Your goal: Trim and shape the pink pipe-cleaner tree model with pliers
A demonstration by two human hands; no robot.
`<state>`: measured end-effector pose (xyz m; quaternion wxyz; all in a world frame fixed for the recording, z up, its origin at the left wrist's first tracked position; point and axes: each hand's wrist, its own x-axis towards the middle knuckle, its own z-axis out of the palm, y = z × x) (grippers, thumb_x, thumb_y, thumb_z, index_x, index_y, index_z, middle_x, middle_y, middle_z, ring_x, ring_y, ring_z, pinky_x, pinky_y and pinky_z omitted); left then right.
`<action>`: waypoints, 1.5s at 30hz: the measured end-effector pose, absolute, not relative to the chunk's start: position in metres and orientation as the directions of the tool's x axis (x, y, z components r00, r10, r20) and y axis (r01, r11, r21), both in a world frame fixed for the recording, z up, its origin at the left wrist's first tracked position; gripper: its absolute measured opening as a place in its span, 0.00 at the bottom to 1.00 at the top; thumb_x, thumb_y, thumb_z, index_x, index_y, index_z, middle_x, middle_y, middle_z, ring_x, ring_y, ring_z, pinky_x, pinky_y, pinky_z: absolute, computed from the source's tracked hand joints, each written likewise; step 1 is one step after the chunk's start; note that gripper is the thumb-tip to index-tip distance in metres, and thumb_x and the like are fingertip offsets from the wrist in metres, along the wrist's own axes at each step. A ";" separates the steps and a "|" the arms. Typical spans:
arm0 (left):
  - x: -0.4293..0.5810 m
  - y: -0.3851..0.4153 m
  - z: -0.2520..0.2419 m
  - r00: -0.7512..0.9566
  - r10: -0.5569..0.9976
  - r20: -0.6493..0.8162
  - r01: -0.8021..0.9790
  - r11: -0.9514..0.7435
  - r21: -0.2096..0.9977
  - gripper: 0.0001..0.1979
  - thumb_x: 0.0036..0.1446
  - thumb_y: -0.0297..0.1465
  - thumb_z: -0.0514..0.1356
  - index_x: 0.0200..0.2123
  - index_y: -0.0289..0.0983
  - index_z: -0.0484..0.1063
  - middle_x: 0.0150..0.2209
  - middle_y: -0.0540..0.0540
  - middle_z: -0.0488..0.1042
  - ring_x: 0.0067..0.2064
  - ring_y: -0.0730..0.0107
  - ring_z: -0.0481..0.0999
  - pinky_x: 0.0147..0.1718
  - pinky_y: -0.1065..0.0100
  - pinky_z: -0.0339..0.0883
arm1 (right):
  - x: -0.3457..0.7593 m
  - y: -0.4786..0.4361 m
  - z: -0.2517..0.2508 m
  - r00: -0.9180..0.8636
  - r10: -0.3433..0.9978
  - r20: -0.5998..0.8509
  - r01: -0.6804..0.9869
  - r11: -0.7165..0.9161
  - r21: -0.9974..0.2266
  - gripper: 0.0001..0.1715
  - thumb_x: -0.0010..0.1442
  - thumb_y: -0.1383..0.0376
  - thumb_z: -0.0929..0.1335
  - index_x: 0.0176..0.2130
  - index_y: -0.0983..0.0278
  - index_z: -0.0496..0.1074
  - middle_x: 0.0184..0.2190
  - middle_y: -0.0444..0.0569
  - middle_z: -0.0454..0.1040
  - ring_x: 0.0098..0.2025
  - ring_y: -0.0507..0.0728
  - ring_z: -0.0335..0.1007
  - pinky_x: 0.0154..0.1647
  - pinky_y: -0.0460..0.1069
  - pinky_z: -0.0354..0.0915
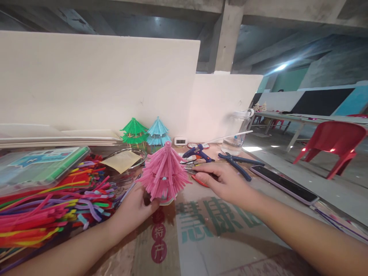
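Near the middle stands a pink two-tiered pavilion model (166,172), its roofs made of fuzzy pipe cleaners, on a small pale base. My left hand (140,205) is closed around its lower left side; some fingers are hidden behind the model. To its right, my right hand (222,178) is closed, fingers and thumb together, over a red-handled metal tool (200,181). The hand covers much of that tool, so its exact kind is unclear. Just behind my right hand lie a blue hot glue gun (199,152) and blue-handled pliers (237,165).
Many coloured pipe cleaners (57,207) lie at left beside a clear plastic case (43,166). Green (134,132) and light-blue (158,132) pavilion models stand at the back. A water bottle (237,132) and phone (284,184) sit at right. A red chair (335,143) stands beyond.
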<state>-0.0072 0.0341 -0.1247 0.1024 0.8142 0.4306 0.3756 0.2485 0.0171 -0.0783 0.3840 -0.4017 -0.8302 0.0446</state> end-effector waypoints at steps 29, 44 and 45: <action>-0.010 0.036 -0.129 0.371 0.729 0.576 0.623 -0.655 0.427 0.08 0.48 0.30 0.53 0.31 0.38 0.70 0.29 0.48 0.74 0.31 0.63 0.74 0.34 0.65 0.70 | 0.251 0.019 -0.073 -0.398 0.745 0.536 0.595 0.654 -0.467 0.21 0.64 0.59 0.62 0.36 0.66 0.80 0.30 0.53 0.80 0.32 0.58 0.73 0.32 0.50 0.65; -0.009 0.037 -0.130 0.367 0.729 0.578 0.627 -0.653 0.425 0.07 0.47 0.28 0.53 0.31 0.39 0.70 0.29 0.49 0.75 0.33 0.63 0.74 0.36 0.66 0.71 | 0.249 0.018 -0.069 -0.461 0.724 0.512 0.559 0.686 -0.466 0.24 0.65 0.59 0.60 0.23 0.65 0.71 0.18 0.44 0.66 0.24 0.52 0.60 0.27 0.46 0.55; -0.009 0.037 -0.129 0.364 0.728 0.581 0.628 -0.652 0.424 0.08 0.47 0.29 0.53 0.31 0.39 0.70 0.29 0.49 0.75 0.34 0.63 0.75 0.36 0.65 0.71 | 0.249 0.019 -0.069 -0.462 0.726 0.510 0.561 0.684 -0.466 0.24 0.66 0.58 0.60 0.23 0.65 0.72 0.19 0.44 0.67 0.24 0.52 0.60 0.27 0.46 0.55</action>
